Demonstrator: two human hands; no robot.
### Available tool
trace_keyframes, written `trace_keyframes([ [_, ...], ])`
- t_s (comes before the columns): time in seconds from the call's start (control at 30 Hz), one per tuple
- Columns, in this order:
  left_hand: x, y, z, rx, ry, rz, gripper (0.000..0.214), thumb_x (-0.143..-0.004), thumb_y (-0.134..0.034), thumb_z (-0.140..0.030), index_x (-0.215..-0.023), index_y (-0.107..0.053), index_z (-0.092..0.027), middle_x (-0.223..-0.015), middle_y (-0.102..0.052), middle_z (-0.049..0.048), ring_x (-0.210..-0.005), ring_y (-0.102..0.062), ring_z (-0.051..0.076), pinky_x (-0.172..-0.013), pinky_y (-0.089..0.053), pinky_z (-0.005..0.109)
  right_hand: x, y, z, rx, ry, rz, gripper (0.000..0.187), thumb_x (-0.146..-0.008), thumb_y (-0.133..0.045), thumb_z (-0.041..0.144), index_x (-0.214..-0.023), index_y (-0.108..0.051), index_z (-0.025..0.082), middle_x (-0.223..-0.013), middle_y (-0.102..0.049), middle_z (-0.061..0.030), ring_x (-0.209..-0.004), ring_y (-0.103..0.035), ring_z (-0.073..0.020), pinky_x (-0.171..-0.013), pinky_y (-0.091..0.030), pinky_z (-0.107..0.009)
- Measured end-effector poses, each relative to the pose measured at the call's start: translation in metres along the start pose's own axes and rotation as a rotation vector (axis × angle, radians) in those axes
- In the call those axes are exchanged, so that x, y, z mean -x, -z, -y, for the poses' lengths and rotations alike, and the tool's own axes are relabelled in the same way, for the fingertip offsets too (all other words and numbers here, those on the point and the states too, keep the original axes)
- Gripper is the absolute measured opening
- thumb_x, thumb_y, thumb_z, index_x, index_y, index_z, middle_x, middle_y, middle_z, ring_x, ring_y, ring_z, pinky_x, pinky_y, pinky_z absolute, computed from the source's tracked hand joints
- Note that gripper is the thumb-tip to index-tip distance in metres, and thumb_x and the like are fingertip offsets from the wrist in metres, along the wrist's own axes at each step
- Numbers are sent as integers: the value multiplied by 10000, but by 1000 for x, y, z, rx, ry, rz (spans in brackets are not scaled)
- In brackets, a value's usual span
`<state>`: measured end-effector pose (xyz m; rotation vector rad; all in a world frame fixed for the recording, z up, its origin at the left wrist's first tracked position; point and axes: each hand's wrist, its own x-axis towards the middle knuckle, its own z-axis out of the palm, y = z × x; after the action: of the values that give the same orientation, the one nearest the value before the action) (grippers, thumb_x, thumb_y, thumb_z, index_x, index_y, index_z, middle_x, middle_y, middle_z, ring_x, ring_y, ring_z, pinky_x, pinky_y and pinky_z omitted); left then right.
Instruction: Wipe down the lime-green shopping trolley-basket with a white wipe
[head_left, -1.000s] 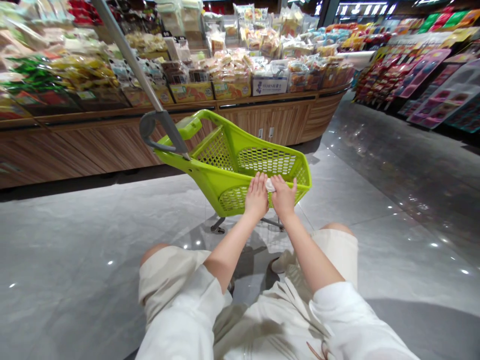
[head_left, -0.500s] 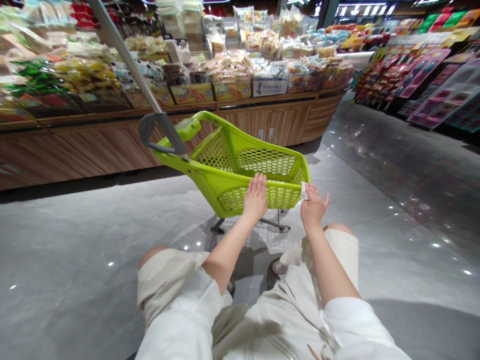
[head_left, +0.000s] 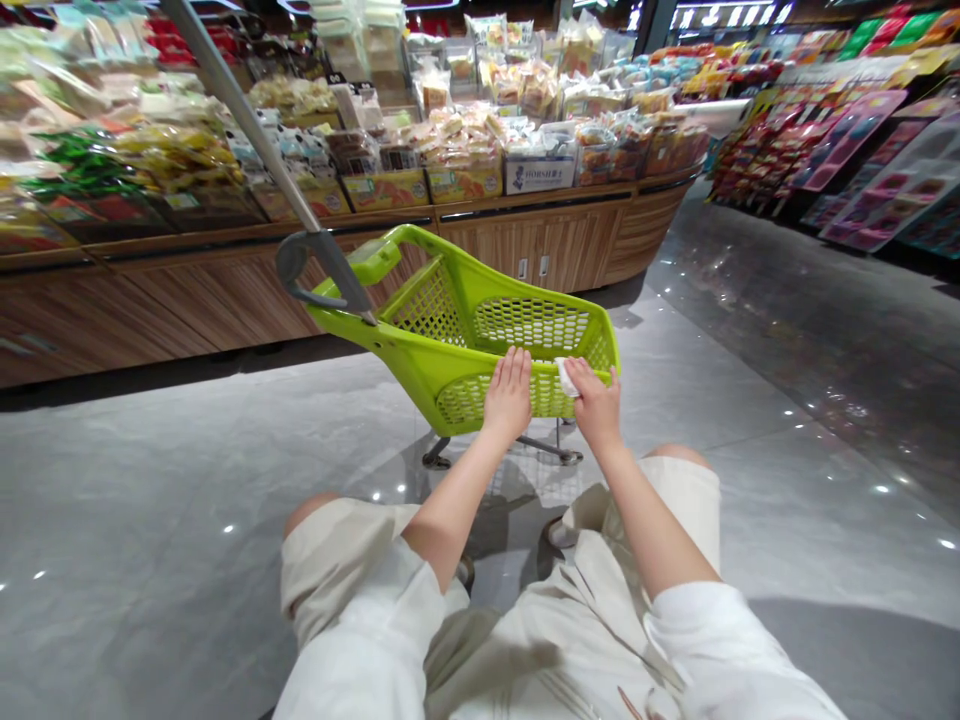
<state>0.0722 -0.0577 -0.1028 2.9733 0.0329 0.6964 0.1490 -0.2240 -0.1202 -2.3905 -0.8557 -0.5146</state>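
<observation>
A lime-green plastic shopping basket on wheels [head_left: 405,375] stands before my knees, its mesh sides showing and its long grey handle [head_left: 259,140] slanting up to the left. My left hand [head_left: 508,395] holds the near rim around the middle, its fingers together over the edge and its thumb hidden. Farther right along the same rim, my right hand [head_left: 598,400] presses a white tissue [head_left: 567,379] against the green plastic. Part of the tissue is covered by the fingers. Inside, the visible part of the basket shows no goods.
Behind the basket runs a wood-panelled display counter [head_left: 525,235] stacked with packaged foods [head_left: 461,140]. Racks of bagged snacks [head_left: 784,150] stand at the right. My bent knees [head_left: 682,490] flank the basket on the shiny grey floor [head_left: 150,500].
My right hand has slid left along the rim with the tissue, from the basket's right corner toward my left hand. My left hand and the basket have hardly moved.
</observation>
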Motion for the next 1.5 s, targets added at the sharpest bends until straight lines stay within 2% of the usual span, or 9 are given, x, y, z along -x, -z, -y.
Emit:
trace_keyframes([
  [0.2,0,-3,-3,0,17,0,837,-780,-507,-162,-1519,-155,11,-1609,-260,212,-1537,-65,291,-1260,-135,465,14,12,-39,32,-331,-106,665,-763,-347,21,-1347,-572,249,-1415,-583,-73,-1369,-480,-207,-1182,-111,-612],
  [0.5,-1,-1,-3,-23,29,24,757,-834,-503,-219,-1515,-227,-32,-1611,-272,194,-1532,-106,305,-1252,-163,477,-28,-19,75,-75,-61,49,571,-840,-370,41,-1341,-576,222,-1421,-579,-77,-1376,-473,-220,-1205,-98,-565],
  [0.67,0,-1,-1,-26,19,5,829,-772,-510,-134,-1516,-173,12,-1608,-267,210,-1535,-93,293,-1255,-157,466,-4,-2,21,-28,-12,32,711,-771,-358,2,-1414,-503,268,-1469,-532,-45,-1406,-432,-190,-1205,-58,-567],
  [0.87,0,-2,-2,-5,12,-2,863,-750,-520,-150,-1515,-159,22,-1614,-246,216,-1536,-69,301,-1260,-131,466,17,11,-45,3,-322,-126,675,-749,-352,31,-1335,-583,276,-1399,-600,-57,-1352,-498,-211,-1171,-125,-612],
  [0.97,-1,-3,-4,11,17,-5,872,-751,-520,-163,-1520,-146,11,-1619,-234,216,-1539,-47,291,-1256,-136,478,4,-1,-14,-12,-360,-151,639,-759,-346,32,-1297,-612,252,-1383,-611,-75,-1366,-484,-231,-1161,-117,-633],
  [1.1,-2,-3,-3,-2,22,16,797,-815,-496,-211,-1520,-185,-10,-1616,-246,211,-1538,-59,294,-1252,-149,485,-19,-21,57,-67,-148,-47,591,-823,-346,44,-1329,-587,231,-1412,-585,-78,-1380,-468,-221,-1182,-121,-586],
  [1.2,-1,-2,0,-21,21,24,785,-819,-498,-210,-1519,-201,-15,-1614,-256,204,-1536,-76,296,-1255,-144,473,-23,-22,73,-74,-49,3,598,-830,-357,46,-1355,-561,249,-1427,-574,-56,-1381,-467,-204,-1194,-115,-562],
  [1.33,2,-1,3,-23,8,3,814,-777,-485,-116,-1518,-172,11,-1614,-257,203,-1537,-78,279,-1258,-142,448,-6,-6,24,-33,-22,-13,660,-786,-366,24,-1372,-540,272,-1431,-571,-34,-1383,-462,-179,-1200,-83,-551],
  [1.5,2,0,3,6,15,7,837,-763,-485,-116,-1521,-151,5,-1616,-247,210,-1538,-55,278,-1255,-149,466,14,11,-48,20,-275,-127,653,-744,-380,39,-1307,-596,289,-1374,-622,-36,-1362,-488,-193,-1181,-115,-580],
])
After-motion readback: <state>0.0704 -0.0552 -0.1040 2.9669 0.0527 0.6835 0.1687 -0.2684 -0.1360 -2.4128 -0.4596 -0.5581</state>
